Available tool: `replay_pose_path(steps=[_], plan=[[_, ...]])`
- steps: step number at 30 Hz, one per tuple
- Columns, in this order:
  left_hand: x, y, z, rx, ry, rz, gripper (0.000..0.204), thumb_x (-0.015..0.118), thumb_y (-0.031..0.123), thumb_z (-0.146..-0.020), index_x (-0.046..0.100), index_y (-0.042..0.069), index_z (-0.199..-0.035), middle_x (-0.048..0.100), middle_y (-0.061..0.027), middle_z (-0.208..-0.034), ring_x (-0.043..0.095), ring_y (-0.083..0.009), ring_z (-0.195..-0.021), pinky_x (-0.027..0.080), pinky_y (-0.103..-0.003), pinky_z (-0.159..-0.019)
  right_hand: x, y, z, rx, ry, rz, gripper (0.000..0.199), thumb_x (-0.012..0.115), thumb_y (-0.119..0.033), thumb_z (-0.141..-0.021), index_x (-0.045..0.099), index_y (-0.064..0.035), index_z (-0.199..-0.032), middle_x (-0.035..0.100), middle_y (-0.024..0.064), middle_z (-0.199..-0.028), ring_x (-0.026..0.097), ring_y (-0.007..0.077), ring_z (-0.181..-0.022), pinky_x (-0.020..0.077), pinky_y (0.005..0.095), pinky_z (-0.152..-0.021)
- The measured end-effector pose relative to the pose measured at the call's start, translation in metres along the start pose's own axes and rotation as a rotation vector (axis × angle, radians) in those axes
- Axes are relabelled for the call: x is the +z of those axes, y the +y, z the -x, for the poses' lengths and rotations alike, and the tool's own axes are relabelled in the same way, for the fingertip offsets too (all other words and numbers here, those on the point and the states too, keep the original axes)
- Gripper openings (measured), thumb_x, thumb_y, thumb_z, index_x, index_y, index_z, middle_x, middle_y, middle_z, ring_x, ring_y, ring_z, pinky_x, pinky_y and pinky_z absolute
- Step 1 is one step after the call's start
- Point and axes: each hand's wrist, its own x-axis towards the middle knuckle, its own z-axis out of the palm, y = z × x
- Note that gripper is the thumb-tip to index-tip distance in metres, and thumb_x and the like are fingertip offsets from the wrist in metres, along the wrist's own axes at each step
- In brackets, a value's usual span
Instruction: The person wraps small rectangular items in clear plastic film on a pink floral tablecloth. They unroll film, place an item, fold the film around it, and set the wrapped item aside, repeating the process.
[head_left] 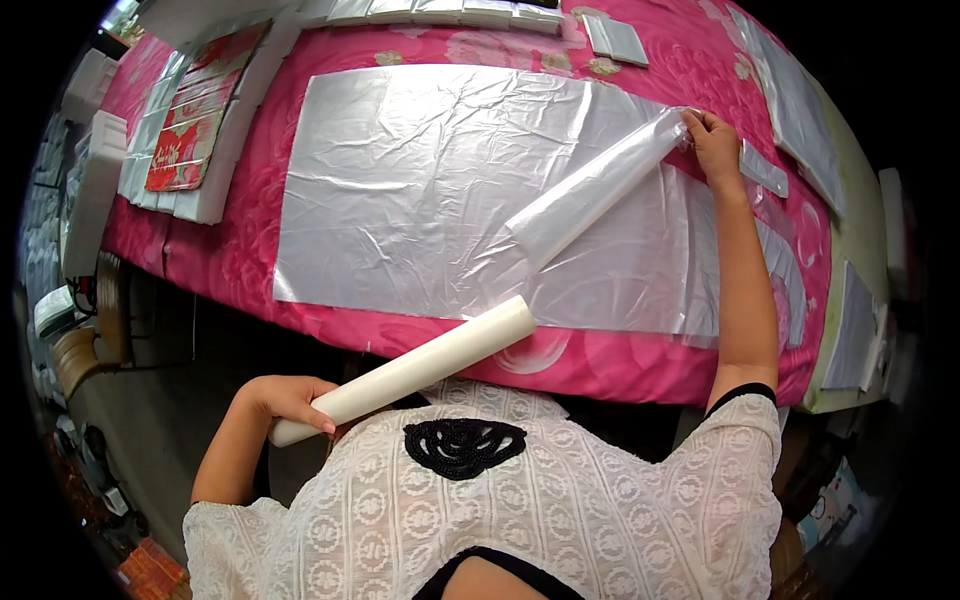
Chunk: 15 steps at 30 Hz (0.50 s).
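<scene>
The left hand is closed around the near end of a white roll, fingers wrapped over its top. The roll slants up and away from the person's chest, its far end just crossing the near edge of the pink flowered tablecloth and stopping short of the big clear plastic sheet.

That sheet lies flat and wrinkled across the middle of the cloth. Its left and near edges are straight and fully exposed, with a strip of pink cloth showing all along the near side. Its right end seems to overlap more film, though the layers are hard to separate there.

The right hand, arm stretched far out over the sheet's right part, pinches the upper end of a loosely rolled tube of clear film. The tube rests diagonally on the sheet, its lower end near the sheet's centre, well apart from the white roll.

Beyond the sheet's far edge sits a row of flat white packets. Left of the sheet, white foam blocks frame a red printed card. To the right, more plastic sheets lie toward the table's end.
</scene>
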Motion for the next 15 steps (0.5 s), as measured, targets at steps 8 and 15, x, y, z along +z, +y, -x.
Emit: replay_pose_path(steps=[8,15], plan=[[0.011,0.165,-0.035,0.216,0.425,-1.019,0.049,0.075,0.03,-0.069,0.06,0.004,-0.107,0.066,-0.0158,-0.087,0.063,-0.0308,-0.082,0.048,-0.038,-0.074,0.084,-0.05,0.031,-0.107,-0.3,-0.081,0.023,0.064,-0.021,-0.085,0.068,-0.0007,-0.093,0.061,-0.002,-0.071,0.05,0.0048,-0.062,0.0417,0.0211,-0.059],[0.024,0.181,-0.095,1.013,0.837,-1.625,0.054,0.072,0.031,-0.07,0.055,0.004,-0.114,0.056,-0.013,-0.11,0.054,-0.0308,-0.103,0.043,-0.044,-0.09,0.109,-0.071,0.033,-0.145,-0.422,-0.009,0.019,0.063,-0.019,-0.086,0.068,-0.0012,-0.093,0.061,-0.004,-0.075,0.049,0.0029,-0.066,0.0415,0.0193,-0.061]])
